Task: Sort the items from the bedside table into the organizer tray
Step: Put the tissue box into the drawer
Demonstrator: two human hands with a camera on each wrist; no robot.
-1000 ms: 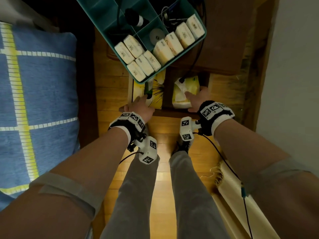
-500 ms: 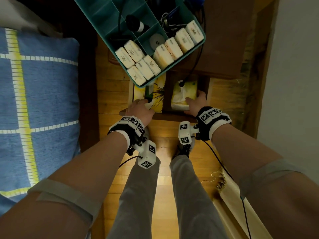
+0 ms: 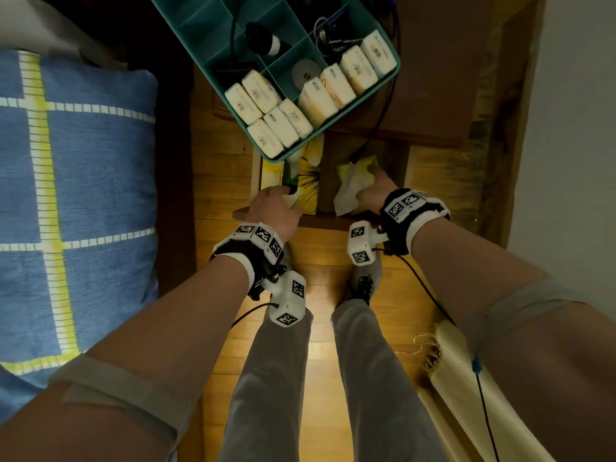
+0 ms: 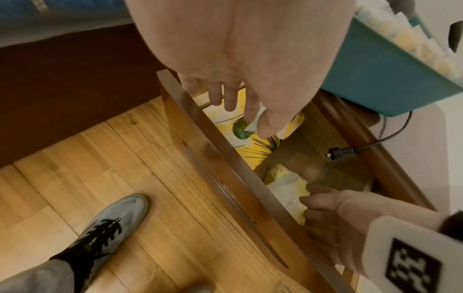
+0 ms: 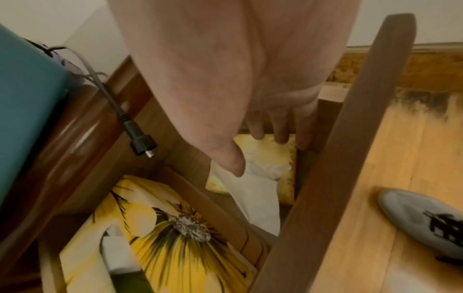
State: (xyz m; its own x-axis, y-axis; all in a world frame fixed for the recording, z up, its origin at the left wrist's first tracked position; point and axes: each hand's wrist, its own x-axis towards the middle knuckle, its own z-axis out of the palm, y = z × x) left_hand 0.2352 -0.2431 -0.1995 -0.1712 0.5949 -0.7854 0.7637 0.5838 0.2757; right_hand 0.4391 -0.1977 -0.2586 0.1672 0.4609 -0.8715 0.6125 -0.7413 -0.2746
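Observation:
The teal organizer tray (image 3: 396, 66) sits on the bedside table and overhangs the open drawer (image 3: 320, 220); it holds several tissue packs (image 3: 263, 91). In the drawer's left compartment my left hand (image 3: 286, 198) pinches a green and white tube (image 4: 241, 128) that lies on a yellow flower-print box (image 3: 310, 181). In the right compartment my right hand (image 3: 363, 191) grips a yellow tissue pack (image 5: 265, 156), thumb on the white tissue (image 5: 253, 196) sticking out of it, fingers (image 5: 280, 134) curled over its far edge.
A black cable with a plug (image 4: 335, 155) hangs from the table into the drawer. The bed with a blue checked cover (image 3: 83, 195) is on the left, a white wall (image 3: 573, 128) on the right. A cream rolled cloth (image 3: 466, 378) lies by my right leg.
My right hand has slid from the drawer's front corner onto the tissue pack and closed on it. The left hand has stayed on the tube.

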